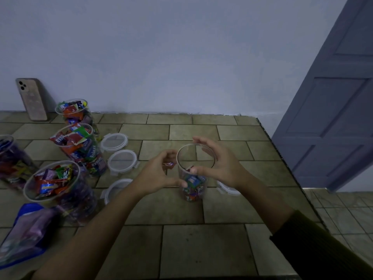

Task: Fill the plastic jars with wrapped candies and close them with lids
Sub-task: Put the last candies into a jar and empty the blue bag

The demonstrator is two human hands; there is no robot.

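Observation:
A clear plastic jar [193,190] stands upright mid-table, holding wrapped candies only in its lower part. My left hand [159,174] sits against the jar's left side, thumb on its wall, with a red wrapped candy [168,164] in its fingers beside the rim. My right hand [218,162] curves around the jar's right rim, thumb at the near edge. To the left stand three jars heaped with candies [54,182], [77,144], [73,110], all without lids. Clear lids [114,142], [122,161], [116,189] lie between them and my hands.
Another lid [228,189] lies behind my right wrist. A fourth candy jar [12,158] is at the left edge. A blue candy bag [24,233] lies front left. A phone [32,100] leans on the wall. The table's right edge [286,164] drops beside a door [333,118].

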